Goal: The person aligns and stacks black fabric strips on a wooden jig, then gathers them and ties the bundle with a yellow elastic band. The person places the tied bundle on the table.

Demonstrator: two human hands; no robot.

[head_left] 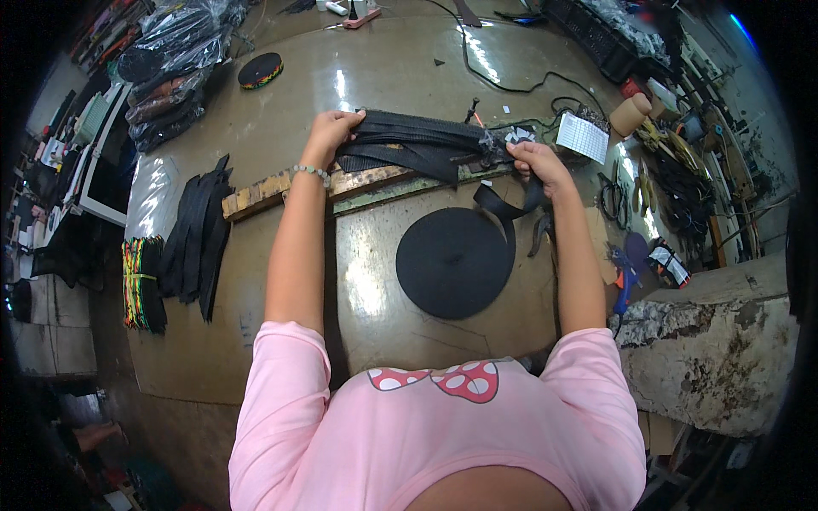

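My left hand (331,138) is closed in a pinch at the left end of a stack of black webbing strips (417,132). These strips lie across a long wooden bar (273,189) with a green strip along its near side. At the stack's right end, my right hand (540,165) is closed on a black webbing strap (503,204), which loops down to a large flat webbing roll (443,264) lying between my forearms. Just beside my right fingertips are small white scraps (518,134) and a dark clump whose kind I cannot make out.
Left of the bar lie loose black strips (196,234) and a bundle of multicoloured strips (143,285). Farther back sits a small patterned roll (260,71). A gridded paper (583,138), a tan cone (630,114), scissors (612,203) and a black cable (511,88) occupy the right side.
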